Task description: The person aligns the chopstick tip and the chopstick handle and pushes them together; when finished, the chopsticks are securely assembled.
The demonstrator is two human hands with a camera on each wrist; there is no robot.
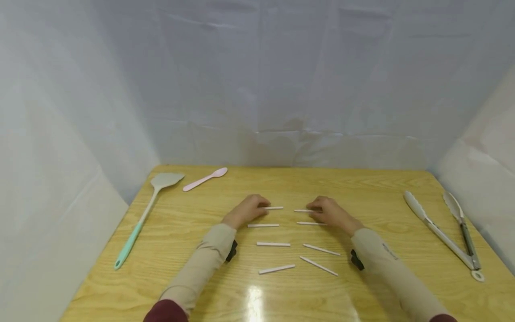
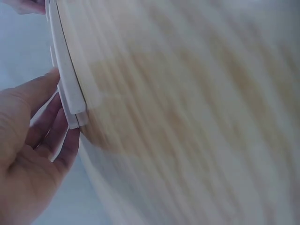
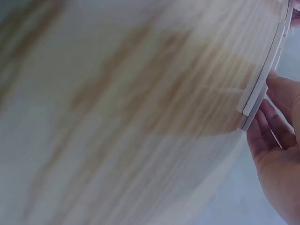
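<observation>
Thin white sticks lie on the wooden table in two loose columns. At the far end of the left column, my left hand [image 1: 247, 211] pinches the outer end of a white stick [image 1: 276, 208] between thumb and fingers. Opposite it, my right hand [image 1: 335, 215] pinches the outer end of another white stick [image 1: 301, 210]. A second right-hand stick [image 1: 307, 223] runs partly under that hand. In the left wrist view, the thumb and fingers [image 2: 69, 152] meet around the stick's end. The right wrist view shows the right fingers [image 3: 257, 140] likewise at a stick's end.
Nearer me lie more white sticks [image 1: 273, 244], the right-hand ones [image 1: 318, 265] slanted. A turner with a green handle [image 1: 129, 245] lies at left, a pink spoon [image 1: 205, 179] behind it. Open metal tongs [image 1: 448, 241] lie at right. White sheeting [image 1: 281, 89] surrounds the table.
</observation>
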